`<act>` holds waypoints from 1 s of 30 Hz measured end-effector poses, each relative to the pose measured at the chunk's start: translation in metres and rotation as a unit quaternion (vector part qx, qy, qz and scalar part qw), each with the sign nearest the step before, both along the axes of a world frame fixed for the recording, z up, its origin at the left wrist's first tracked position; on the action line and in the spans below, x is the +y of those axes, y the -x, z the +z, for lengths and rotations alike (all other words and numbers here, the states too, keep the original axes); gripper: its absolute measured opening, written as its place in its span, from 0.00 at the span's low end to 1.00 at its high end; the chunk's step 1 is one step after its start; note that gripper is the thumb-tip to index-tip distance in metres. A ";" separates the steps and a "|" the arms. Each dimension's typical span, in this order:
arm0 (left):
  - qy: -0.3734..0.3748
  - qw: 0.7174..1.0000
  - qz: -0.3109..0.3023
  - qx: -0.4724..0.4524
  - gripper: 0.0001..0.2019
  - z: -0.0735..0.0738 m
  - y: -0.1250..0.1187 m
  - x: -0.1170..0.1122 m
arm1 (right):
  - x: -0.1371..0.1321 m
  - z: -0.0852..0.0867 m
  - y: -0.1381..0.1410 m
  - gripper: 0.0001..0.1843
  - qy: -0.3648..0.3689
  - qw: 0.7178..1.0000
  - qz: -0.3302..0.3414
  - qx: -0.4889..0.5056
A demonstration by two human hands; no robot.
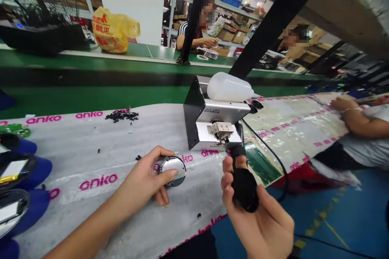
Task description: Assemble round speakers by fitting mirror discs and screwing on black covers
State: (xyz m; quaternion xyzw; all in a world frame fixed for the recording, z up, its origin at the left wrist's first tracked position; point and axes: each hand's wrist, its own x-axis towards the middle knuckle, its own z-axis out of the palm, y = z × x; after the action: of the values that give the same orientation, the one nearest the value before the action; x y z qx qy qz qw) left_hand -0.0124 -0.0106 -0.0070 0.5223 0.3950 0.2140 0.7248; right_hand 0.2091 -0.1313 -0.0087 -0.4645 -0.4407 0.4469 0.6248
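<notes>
My left hand (148, 180) grips a small round mirror-like disc (173, 170) resting on the plastic-covered table (91, 149), fingers curled around its rim. My right hand (258, 218) holds a black handheld tool (244, 186) with a thick rounded grip, its tip pointing up towards a small metal machine (212, 121). A black cable (273, 158) runs from the tool off the table's edge. A white plastic bottle (229, 87) lies on top of the machine.
A pile of small black screws (121, 115) lies at the back of the table. Round mirror parts on blue padding (18, 186) sit at the left. A co-worker's arm (358, 117) rests at the right. A yellow bag (112, 28) and seated people are beyond the green conveyor (75, 73).
</notes>
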 end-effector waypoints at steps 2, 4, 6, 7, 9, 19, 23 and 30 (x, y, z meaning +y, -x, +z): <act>0.002 1.000 0.003 0.015 0.19 0.001 0.000 -0.002 | 0.006 0.020 0.001 0.31 -0.027 0.996 0.045 -0.078; 0.001 0.999 -0.004 0.037 0.18 0.003 0.000 -0.002 | 0.010 0.037 0.005 0.30 -0.073 0.983 0.086 -0.147; -0.006 0.998 -0.010 0.058 0.16 0.005 -0.001 -0.001 | 0.015 0.044 0.011 0.25 -0.105 0.959 0.102 -0.243; -0.010 0.998 -0.010 0.063 0.15 0.007 -0.001 0.000 | 0.018 0.042 0.013 0.28 -0.115 0.943 0.099 -0.294; -0.011 0.998 -0.010 0.059 0.14 0.009 -0.002 0.002 | 0.027 0.032 0.015 0.36 -0.133 0.915 0.093 -0.369; 0.039 0.999 -0.009 0.034 0.12 0.004 -0.001 0.004 | 0.044 -0.006 0.020 0.41 -0.147 0.902 0.058 -0.403; 0.035 0.999 -0.011 0.013 0.11 0.003 -0.002 0.004 | 0.044 -0.005 0.022 0.43 -0.164 0.891 0.064 -0.418; 0.053 0.998 -0.019 0.013 0.11 0.008 0.001 0.007 | 0.049 -0.003 0.023 0.40 -0.141 0.910 0.060 -0.385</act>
State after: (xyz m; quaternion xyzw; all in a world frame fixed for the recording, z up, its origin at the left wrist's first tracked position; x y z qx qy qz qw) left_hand -0.0138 -0.0038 0.0008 0.4935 0.4052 0.1723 0.7501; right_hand 0.1860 -0.0828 -0.0119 -0.4803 -0.7325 0.2029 0.4377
